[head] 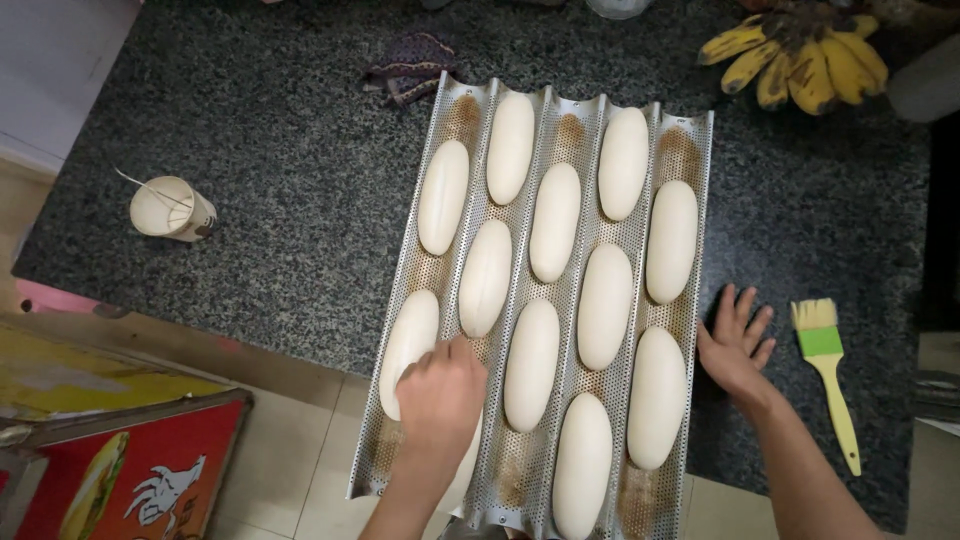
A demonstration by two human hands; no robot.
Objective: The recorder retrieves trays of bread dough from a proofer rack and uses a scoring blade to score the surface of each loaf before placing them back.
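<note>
Granite counter (280, 190): twelve dough loaves (555, 222), one tray (700, 180)

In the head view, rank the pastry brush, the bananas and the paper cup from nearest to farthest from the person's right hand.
From the right hand:
1. Pastry brush, just to its right on the counter.
2. Bananas, at the counter's far right corner.
3. Paper cup, far left, beyond the baking tray.

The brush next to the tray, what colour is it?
The brush has pale yellow bristles, a green band and a yellow handle, seen in the head view.
</note>
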